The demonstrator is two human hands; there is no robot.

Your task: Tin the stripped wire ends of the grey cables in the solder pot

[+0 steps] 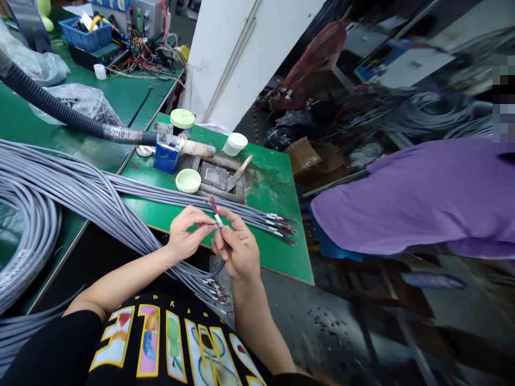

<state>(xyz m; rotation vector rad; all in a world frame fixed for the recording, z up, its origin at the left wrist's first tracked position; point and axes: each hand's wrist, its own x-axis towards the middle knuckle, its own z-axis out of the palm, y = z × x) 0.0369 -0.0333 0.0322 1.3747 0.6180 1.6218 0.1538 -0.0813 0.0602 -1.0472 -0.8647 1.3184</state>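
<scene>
My left hand [188, 233] and my right hand [237, 251] meet above the front of a green workbench mat [273, 193]. Both pinch the end of a grey cable [219, 261], where red and blue wires [212, 206] stick out past a white sleeve [218, 220]. A long bundle of grey cables [120, 195] crosses the mat, its stripped ends [281, 225] fanning out to the right of my hands. Behind them lies a metal solder pot [213, 177] with a scraper [240, 172] resting in it.
A pale green lid [188, 180], a blue box [166, 156] and a black corrugated hose [60, 106] sit beyond my hands. Grey cable coils [24, 241] lie left. A person in a purple shirt [418, 195] leans in at right, above a dark floor.
</scene>
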